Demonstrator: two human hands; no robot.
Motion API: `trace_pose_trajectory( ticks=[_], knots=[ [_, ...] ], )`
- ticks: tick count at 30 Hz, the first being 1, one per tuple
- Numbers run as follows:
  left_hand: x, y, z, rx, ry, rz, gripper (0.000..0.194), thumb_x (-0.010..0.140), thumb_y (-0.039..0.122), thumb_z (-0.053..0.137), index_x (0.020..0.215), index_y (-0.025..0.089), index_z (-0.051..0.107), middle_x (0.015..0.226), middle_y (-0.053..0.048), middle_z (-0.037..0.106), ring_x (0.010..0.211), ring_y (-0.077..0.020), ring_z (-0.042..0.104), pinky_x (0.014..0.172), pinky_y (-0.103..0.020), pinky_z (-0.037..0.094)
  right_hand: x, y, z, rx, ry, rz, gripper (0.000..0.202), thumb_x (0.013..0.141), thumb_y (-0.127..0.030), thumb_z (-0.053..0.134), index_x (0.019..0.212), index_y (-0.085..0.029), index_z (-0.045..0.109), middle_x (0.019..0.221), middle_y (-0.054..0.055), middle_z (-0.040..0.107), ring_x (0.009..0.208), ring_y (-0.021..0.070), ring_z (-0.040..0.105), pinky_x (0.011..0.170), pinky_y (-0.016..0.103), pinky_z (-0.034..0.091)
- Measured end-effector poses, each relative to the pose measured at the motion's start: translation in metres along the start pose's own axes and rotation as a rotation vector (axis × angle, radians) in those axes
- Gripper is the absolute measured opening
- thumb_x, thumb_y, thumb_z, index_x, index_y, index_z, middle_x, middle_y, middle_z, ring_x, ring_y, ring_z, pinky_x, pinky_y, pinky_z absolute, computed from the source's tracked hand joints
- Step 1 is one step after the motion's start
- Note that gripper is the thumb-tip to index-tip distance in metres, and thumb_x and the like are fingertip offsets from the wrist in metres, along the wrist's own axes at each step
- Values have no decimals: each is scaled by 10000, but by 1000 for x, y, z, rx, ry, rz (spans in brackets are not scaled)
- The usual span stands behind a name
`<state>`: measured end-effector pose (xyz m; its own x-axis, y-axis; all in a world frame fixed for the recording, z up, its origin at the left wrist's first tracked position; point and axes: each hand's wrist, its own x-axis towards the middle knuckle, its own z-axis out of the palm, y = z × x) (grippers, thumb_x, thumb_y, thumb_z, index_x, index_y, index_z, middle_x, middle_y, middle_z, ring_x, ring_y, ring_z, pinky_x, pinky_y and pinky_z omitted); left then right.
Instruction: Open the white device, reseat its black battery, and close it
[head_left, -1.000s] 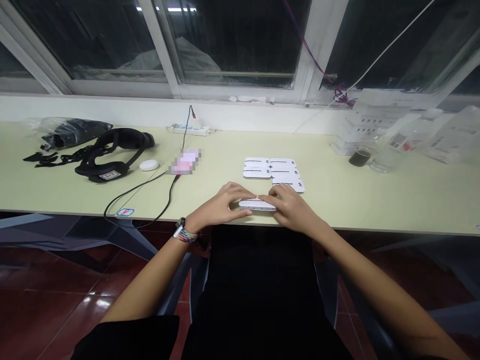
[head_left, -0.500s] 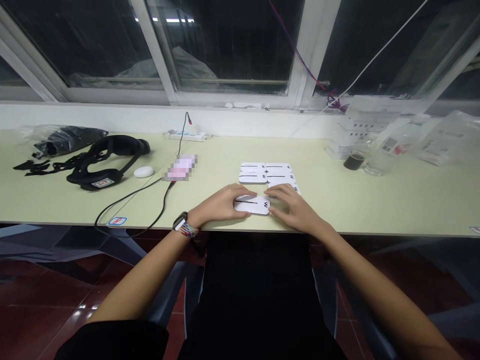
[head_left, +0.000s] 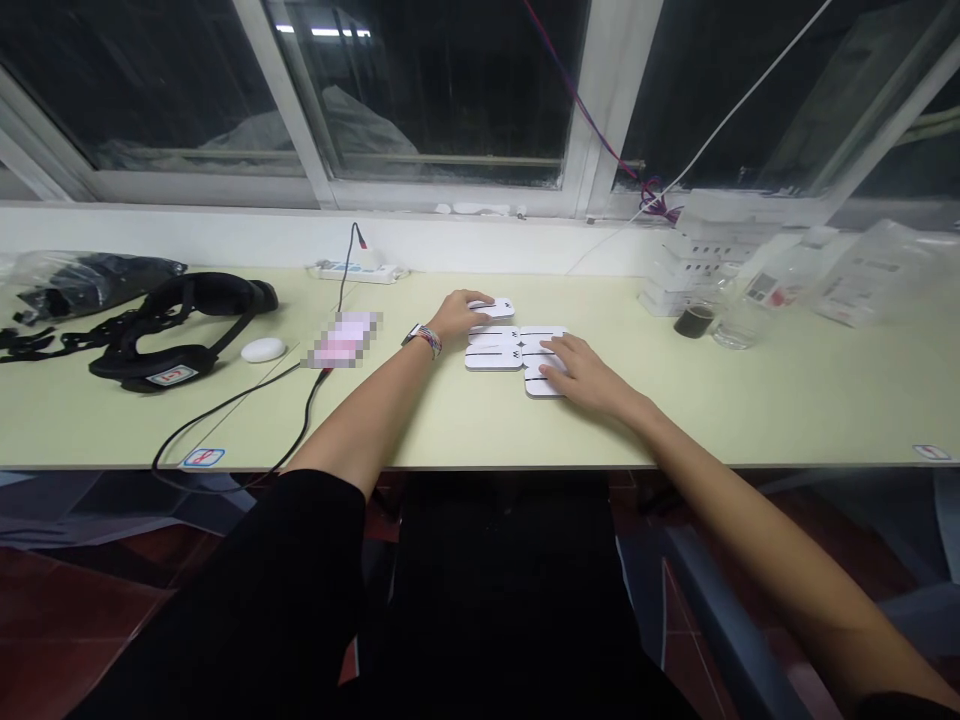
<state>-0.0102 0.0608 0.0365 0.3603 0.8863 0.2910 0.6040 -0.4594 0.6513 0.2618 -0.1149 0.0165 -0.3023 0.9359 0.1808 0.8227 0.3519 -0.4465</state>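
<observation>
Several white rounded cards with black lines and W-like marks lie in two columns on the pale table. My left hand (head_left: 459,314) holds a single card (head_left: 499,309) between thumb and fingers, just behind the left column (head_left: 493,358). Over the right column (head_left: 541,382) rests my right hand (head_left: 581,375), its fingers apart on the cards and holding none of them. Its fingers partly cover that column's marks.
On the left are a black headset (head_left: 176,330), a white oval case (head_left: 263,350), a blurred pink item (head_left: 341,340) with cables, and a power strip (head_left: 356,271). White boxes (head_left: 701,250), a dark-filled cup (head_left: 694,320) and a clear bottle (head_left: 742,325) stand right.
My left hand has carried the card from the table's front edge to behind the left column. My right hand has let go of it and moved back onto the right column.
</observation>
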Motion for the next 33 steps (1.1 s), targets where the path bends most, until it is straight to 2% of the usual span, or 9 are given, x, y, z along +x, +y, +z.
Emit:
trace_pose_trajectory(
  ticks=[5, 9, 11, 13, 16, 19, 22, 30, 33],
  knots=[
    [14, -17, 10, -28, -102, -43, 449, 809, 316, 750, 1240, 214, 830, 1475, -88, 740, 1365, -329, 657, 1227, -442, 473, 14, -1, 1, -64, -53, 76, 759, 1134, -622, 310, 1734, -160, 364, 1860, 160, 219, 1741, 362, 109, 1399, 571, 177],
    [13, -12, 10, 10, -110, -55, 459, 934, 427, 615, 1325, 256, 785, 1513, -68, 708, 1386, -340, 631, 1210, -497, 472, 26, -6, 4, -115, -99, 74, 792, 1133, -608, 296, 1755, -117, 305, 1882, 153, 99, 1748, 357, 37, 1411, 534, 130],
    [11, -4, 12, 69, -84, -52, 487, 984, 469, 551, 1388, 279, 745, 1615, -65, 625, 1502, -371, 523, 1281, -568, 366, 32, -7, 6, -114, -95, 41, 803, 1127, -637, 283, 1747, -128, 325, 1880, 148, 121, 1747, 360, 60, 1406, 533, 148],
    [5, 4, 18, 143, -83, -45, 516, 999, 506, 553, 1438, 286, 712, 1719, -68, 515, 1613, -412, 368, 1337, -646, 196, 38, -6, 10, -121, -85, 35, 804, 1127, -643, 252, 1736, -127, 347, 1875, 153, 153, 1744, 365, 85, 1402, 532, 157],
    [-10, 14, 30, 223, -168, -19, 628, 1011, 592, 562, 1555, 286, 628, 1771, -74, 446, 1668, -473, 248, 1334, -706, 88, 47, -2, 16, -152, -103, 70, 814, 1130, -616, 210, 1742, -90, 318, 1868, 183, 163, 1740, 378, 110, 1398, 536, 153],
    [-28, 19, 39, 271, -227, -3, 668, 1057, 623, 463, 1641, 307, 537, 1808, -61, 380, 1684, -489, 206, 1314, -726, 144, 53, 4, 22, -181, -93, 84, 798, 1133, -575, 179, 1742, -76, 311, 1859, 190, 198, 1728, 388, 168, 1389, 546, 176],
    [-42, 22, 41, 298, -237, 12, 636, 1096, 569, 364, 1665, 321, 502, 1816, -49, 364, 1685, -464, 214, 1299, -728, 207, 55, 6, 24, -197, -71, 75, 768, 1136, -503, 175, 1716, -32, 351, 1842, 221, 237, 1716, 398, 210, 1381, 538, 194],
    [-65, 30, 40, 292, -180, 61, 568, 1082, 479, 399, 1584, 310, 603, 1742, -66, 485, 1592, -450, 348, 1251, -711, 297, 57, 6, 24, -221, -47, 79, 739, 1139, -507, 172, 1667, -64, 439, 1829, 213, 287, 1697, 415, 250, 1359, 571, 228],
    [-68, 30, 41, 280, -155, 74, 528, 1079, 458, 411, 1543, 342, 635, 1703, -54, 535, 1538, -429, 399, 1219, -700, 329, 58, 8, 25, -220, -46, 78, 745, 1135, -509, 171, 1665, -60, 438, 1828, 218, 285, 1695, 423, 247, 1357, 578, 229]
  ],
)
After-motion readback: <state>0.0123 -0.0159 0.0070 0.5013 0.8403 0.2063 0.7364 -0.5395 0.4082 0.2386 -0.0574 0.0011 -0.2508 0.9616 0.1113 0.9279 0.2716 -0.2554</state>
